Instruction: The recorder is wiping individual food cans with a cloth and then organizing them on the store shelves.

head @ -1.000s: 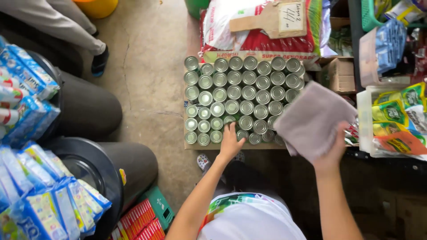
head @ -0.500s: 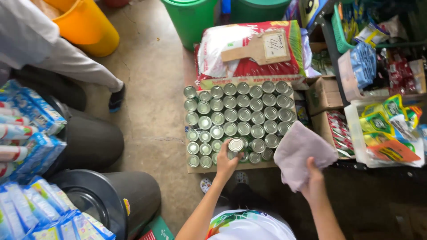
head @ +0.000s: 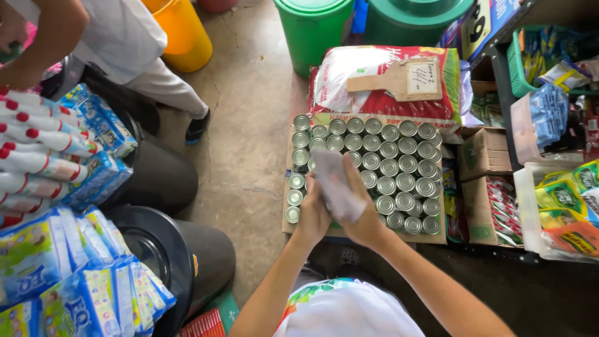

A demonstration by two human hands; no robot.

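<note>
1. I look straight down at my two bare hands, held together above a shallow cardboard tray (head: 437,238) packed with rows of small round silver tin cans (head: 399,165).
2. My left hand (head: 314,212) is curled, fingers wrapped closed around something in front of my chest. I cannot see that thing clearly, because a cloth covers most of it.
3. My right hand (head: 365,215) pinches and presses a pale greyish-pink cloth (head: 337,184) against what the left hand holds. The thumb and fingers are drawn together on the fabric.
4. The cloth is soft, crumpled and slightly blurred. It rises from between both hands and hangs over the middle-left part of the tray, hiding a few cans beneath it.
5. The cans are all alike: dull metal tops with a ringed rim, standing upright and touching each other in tidy lines. Some cans stand at the tray's left edge, just left of my left hand.
6. Behind the tray lies a big red, white and green plastic sack (head: 380,78) with a small wooden paddle-shaped sign (head: 399,80) resting on top.
7. To the left are stacked blue and white plastic packets (head: 75,281) and two dark round bins (head: 168,249).
8. Another person's legs and a dark shoe (head: 196,126) stand on the concrete floor (head: 249,143) at upper left, near a yellow plastic bucket (head: 181,31).
</note>
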